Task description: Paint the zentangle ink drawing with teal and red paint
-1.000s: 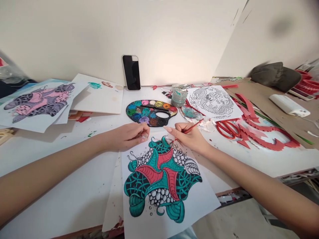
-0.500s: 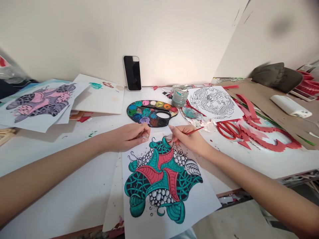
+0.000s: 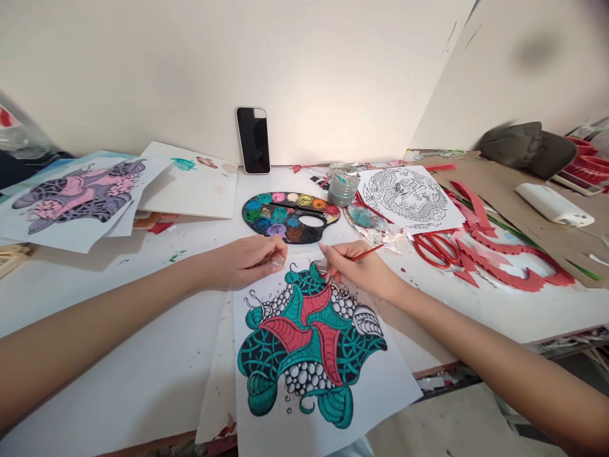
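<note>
A thin red paintbrush (image 3: 368,252) is pinched in my right hand (image 3: 356,266), its lower end against the upper part of the patterned drawing (image 3: 311,343). That sheet carries teal and red painted shapes, black areas and unpainted white circles and leaves. My left hand (image 3: 252,260) rests by the sheet's top left corner with the fingers curled in toward the thumb. Whatever lies between those fingers, if anything, is too small to make out. Just beyond both hands lies a black paint palette (image 3: 252,219) with many colours in its wells.
Behind the palette, a phone (image 3: 253,139) leans on the wall, with a cloudy water jar (image 3: 343,185) to its right. A dragon line drawing (image 3: 409,198), red scissors (image 3: 435,249) and red paper cuttings (image 3: 518,254) lie rightward. A pink and purple painting (image 3: 80,197) lies left.
My right hand and the paintbrush have shifted slightly left, the brush's rear end dipping a little. My left hand and the sheet stay in place.
</note>
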Action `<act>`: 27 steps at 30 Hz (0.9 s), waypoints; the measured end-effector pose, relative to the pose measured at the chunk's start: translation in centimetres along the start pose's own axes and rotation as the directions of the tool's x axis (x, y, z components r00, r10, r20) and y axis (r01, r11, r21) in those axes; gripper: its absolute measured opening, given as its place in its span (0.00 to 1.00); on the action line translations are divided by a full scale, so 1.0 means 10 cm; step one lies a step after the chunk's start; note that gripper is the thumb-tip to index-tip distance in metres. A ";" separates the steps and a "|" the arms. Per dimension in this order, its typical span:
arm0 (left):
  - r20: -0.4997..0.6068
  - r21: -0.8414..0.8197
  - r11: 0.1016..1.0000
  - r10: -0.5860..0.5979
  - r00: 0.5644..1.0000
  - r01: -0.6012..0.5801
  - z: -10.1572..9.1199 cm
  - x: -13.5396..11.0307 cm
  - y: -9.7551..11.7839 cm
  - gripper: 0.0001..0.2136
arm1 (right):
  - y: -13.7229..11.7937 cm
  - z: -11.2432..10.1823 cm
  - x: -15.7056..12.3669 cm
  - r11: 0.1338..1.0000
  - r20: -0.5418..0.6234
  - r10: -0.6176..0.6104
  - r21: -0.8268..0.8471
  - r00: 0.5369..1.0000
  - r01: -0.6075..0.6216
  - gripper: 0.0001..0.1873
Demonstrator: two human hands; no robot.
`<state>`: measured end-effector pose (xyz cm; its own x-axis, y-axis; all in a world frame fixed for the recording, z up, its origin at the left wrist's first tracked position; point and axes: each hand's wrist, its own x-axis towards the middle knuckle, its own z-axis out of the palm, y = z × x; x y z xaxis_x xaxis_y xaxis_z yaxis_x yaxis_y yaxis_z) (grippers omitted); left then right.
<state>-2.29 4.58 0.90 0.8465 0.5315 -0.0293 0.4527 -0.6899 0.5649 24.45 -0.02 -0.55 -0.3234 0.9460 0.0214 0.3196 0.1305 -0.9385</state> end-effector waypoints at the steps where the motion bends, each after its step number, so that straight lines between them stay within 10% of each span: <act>1: 0.000 -0.001 1.000 0.002 1.000 -0.002 0.00 0.00 0.00 0.09 | 0.00 0.00 0.00 1.000 0.009 0.008 0.006 1.000 -0.008 0.34; 27: -0.009 0.015 1.000 0.026 1.000 -0.026 0.00 0.00 -0.01 0.09 | -0.02 0.04 -0.07 0.987 -0.126 -0.157 -0.040 0.979 0.154 0.27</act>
<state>-2.35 4.70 0.83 0.8553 0.5181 -0.0072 0.4351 -0.7106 0.5530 24.25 -0.86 -0.49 -0.2548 0.9434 0.2122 0.3013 0.2859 -0.9096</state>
